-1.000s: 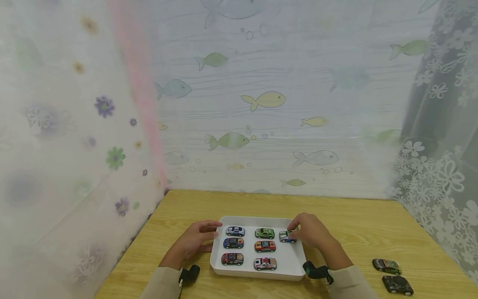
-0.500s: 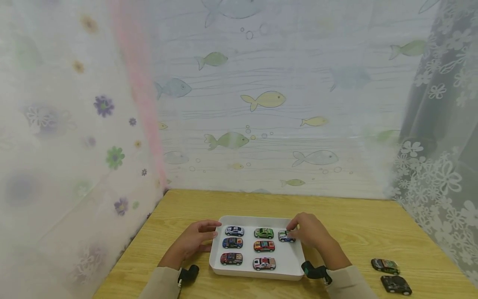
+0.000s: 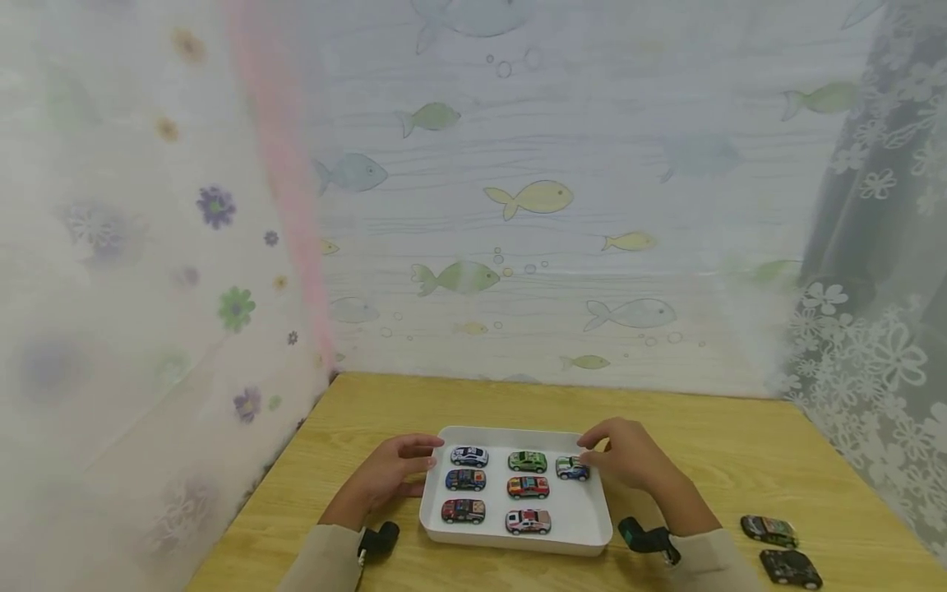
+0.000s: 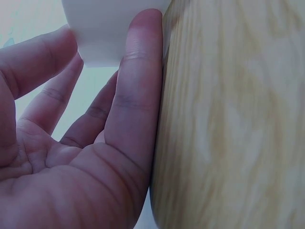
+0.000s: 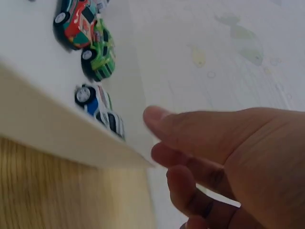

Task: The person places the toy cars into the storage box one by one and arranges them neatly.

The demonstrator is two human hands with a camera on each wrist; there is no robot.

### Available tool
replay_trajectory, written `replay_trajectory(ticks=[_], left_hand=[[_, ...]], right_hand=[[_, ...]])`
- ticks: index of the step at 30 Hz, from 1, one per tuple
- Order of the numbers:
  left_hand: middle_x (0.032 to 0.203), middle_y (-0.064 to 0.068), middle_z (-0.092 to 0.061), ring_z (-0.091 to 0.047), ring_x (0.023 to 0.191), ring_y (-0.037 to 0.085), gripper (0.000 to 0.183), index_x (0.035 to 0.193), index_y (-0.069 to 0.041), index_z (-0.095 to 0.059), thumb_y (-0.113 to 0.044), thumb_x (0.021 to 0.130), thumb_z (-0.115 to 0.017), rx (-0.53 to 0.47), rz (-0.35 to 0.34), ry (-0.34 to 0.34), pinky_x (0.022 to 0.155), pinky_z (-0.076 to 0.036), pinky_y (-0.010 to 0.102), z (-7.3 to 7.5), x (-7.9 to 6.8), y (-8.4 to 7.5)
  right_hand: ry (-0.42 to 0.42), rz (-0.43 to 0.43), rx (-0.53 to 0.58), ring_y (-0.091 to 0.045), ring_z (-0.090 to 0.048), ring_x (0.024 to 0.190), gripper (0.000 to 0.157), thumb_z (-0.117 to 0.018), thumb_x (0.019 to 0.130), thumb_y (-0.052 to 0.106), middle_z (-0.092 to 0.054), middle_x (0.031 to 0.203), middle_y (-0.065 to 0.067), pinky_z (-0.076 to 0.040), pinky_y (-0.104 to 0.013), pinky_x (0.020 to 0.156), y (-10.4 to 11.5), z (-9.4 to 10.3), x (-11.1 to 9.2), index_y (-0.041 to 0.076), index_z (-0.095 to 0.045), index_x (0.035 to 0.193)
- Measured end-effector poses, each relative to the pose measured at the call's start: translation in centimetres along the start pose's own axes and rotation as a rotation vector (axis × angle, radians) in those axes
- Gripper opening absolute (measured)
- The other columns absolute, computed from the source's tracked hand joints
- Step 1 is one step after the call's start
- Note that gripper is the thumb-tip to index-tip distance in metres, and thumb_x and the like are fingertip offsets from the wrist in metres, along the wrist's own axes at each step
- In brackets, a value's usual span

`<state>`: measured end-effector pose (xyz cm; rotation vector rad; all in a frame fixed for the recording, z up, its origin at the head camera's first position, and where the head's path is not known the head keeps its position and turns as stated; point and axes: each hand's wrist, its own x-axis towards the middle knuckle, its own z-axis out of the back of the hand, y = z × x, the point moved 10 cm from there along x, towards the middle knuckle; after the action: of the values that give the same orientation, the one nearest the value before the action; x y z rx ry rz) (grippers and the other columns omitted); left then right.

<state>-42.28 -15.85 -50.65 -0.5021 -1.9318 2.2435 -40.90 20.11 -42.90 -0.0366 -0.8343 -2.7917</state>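
Note:
A white tray (image 3: pixel 570 530) holds several toy cars in rows. My left hand (image 3: pixel 392 470) rests at its left side, fingers extended with fingertips right at the tray wall (image 4: pixel 102 33). My right hand (image 3: pixel 629 456) hovers over the right rim beside a white, blue and green toy car (image 3: pixel 572 469). In the right wrist view, a gap shows between the thumb (image 5: pixel 157 117) and that car (image 5: pixel 100 107), and the fingers hold nothing. Left of this car are a green car (image 3: pixel 527 462), a red-and-yellow car (image 3: pixel 528 487) and a white-and-red car (image 3: pixel 528 521).
The tray's left column has a white car (image 3: pixel 469 456), a blue car (image 3: pixel 465 480) and a dark red car (image 3: pixel 463 511). On the wooden table (image 3: pixel 681 411) at the right lie a dark multicoloured car (image 3: pixel 769 531) and a black car (image 3: pixel 790 568). A fish-patterned curtain (image 3: pixel 518 247) stands behind.
My right hand has let go of the white, blue and green car and moved slightly up and right. The car stays in the tray. My left hand holds its place at the tray.

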Motion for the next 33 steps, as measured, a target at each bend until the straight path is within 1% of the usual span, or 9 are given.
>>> replay_trajectory(ticks=[3, 7, 10, 16, 19, 24, 26, 28, 33], left_hand=[[0.147, 0.02, -0.056, -0.067, 0.117, 0.026, 0.042, 0.141, -0.009, -0.062, -0.018, 0.101, -0.069, -0.011, -0.006, 0.009, 0.085, -0.064, 0.044, -0.2, 0.2, -0.1], [0.147, 0.02, -0.055, -0.067, 0.117, 0.026, 0.043, 0.141, -0.008, -0.062, -0.018, 0.1, -0.07, -0.017, -0.009, 0.016, 0.084, -0.065, 0.045, -0.3, 0.3, 0.0], [0.147, 0.021, -0.055, -0.067, 0.117, 0.027, 0.044, 0.142, -0.008, -0.061, -0.019, 0.1, -0.07, -0.025, -0.007, 0.022, 0.085, -0.064, 0.045, -0.5, 0.3, 0.2], [0.146, 0.021, -0.055, -0.066, 0.117, 0.027, 0.044, 0.141, -0.008, -0.061, -0.018, 0.1, -0.07, -0.033, -0.006, 0.021, 0.086, -0.064, 0.044, -0.5, 0.1, 0.2], [0.147, 0.021, -0.054, -0.066, 0.118, 0.028, 0.043, 0.142, -0.008, -0.061, -0.018, 0.1, -0.07, -0.03, -0.009, 0.027, 0.086, -0.064, 0.045, -0.5, 0.0, 0.2], [0.148, 0.02, -0.054, -0.065, 0.119, 0.028, 0.041, 0.141, -0.01, -0.062, -0.017, 0.101, -0.068, -0.013, 0.014, 0.011, 0.085, -0.064, 0.045, 0.0, -0.2, 0.5], [0.149, 0.02, -0.053, -0.065, 0.12, 0.028, 0.041, 0.141, -0.011, -0.062, -0.018, 0.101, -0.068, -0.014, 0.02, 0.009, 0.086, -0.064, 0.045, 0.1, -0.2, 0.5], [0.149, 0.02, -0.053, -0.065, 0.121, 0.028, 0.041, 0.141, -0.011, -0.062, -0.019, 0.101, -0.068, -0.015, 0.017, 0.014, 0.087, -0.064, 0.045, 0.1, -0.2, 0.5], [0.148, 0.021, -0.053, -0.065, 0.12, 0.029, 0.041, 0.141, -0.01, -0.062, -0.019, 0.101, -0.069, -0.009, 0.01, 0.009, 0.086, -0.064, 0.045, 0.0, 0.0, 0.1]], right_hand=[[-0.006, 0.031, 0.02, -0.013, -0.062, 0.083, 0.017, -0.083, 0.088, 0.02, -0.075, 0.103, 0.003, -0.056, -0.031, 0.068, -0.8, 1.1, -0.6, 0.018, -0.082, 0.106], [0.005, 0.072, 0.036, -0.012, -0.064, 0.078, 0.02, -0.082, 0.09, 0.021, -0.075, 0.107, -0.003, -0.054, -0.027, 0.061, -1.8, 2.6, -1.9, 0.014, -0.08, 0.109], [0.02, 0.082, 0.043, -0.011, -0.065, 0.079, 0.024, -0.081, 0.09, 0.024, -0.075, 0.111, -0.005, -0.054, -0.024, 0.061, -2.9, 3.5, -3.1, 0.012, -0.08, 0.111], [0.043, 0.066, 0.046, -0.01, -0.066, 0.082, 0.03, -0.08, 0.091, 0.028, -0.074, 0.114, -0.009, -0.055, -0.024, 0.062, -5.3, 5.2, -5.1, 0.01, -0.078, 0.115], [0.054, 0.045, 0.035, -0.006, -0.065, 0.081, 0.032, -0.08, 0.091, 0.029, -0.074, 0.115, -0.008, -0.055, -0.024, 0.062, -6.7, 5.9, -6.1, 0.01, -0.077, 0.116], [0.087, 0.017, 0.004, -0.002, -0.065, 0.08, 0.037, -0.079, 0.091, 0.034, -0.073, 0.118, -0.01, -0.055, -0.024, 0.063, -9.0, 7.0, -7.4, 0.01, -0.076, 0.118], [0.101, -0.01, -0.007, -0.005, -0.066, 0.082, 0.038, -0.079, 0.091, 0.035, -0.073, 0.119, -0.011, -0.056, -0.025, 0.064, -10.1, 7.5, -8.0, 0.009, -0.076, 0.119], [0.113, -0.062, -0.005, -0.01, -0.067, 0.086, 0.039, -0.079, 0.091, 0.035, -0.072, 0.12, -0.012, -0.058, -0.029, 0.066, -11.5, 8.0, -8.6, 0.009, -0.075, 0.12], [0.16, -0.173, 0.004, -0.027, -0.068, 0.098, 0.043, -0.077, 0.093, 0.037, -0.069, 0.125, -0.02, -0.06, -0.042, 0.072, -14.8, 8.6, -10.0, 0.006, -0.074, 0.123]])
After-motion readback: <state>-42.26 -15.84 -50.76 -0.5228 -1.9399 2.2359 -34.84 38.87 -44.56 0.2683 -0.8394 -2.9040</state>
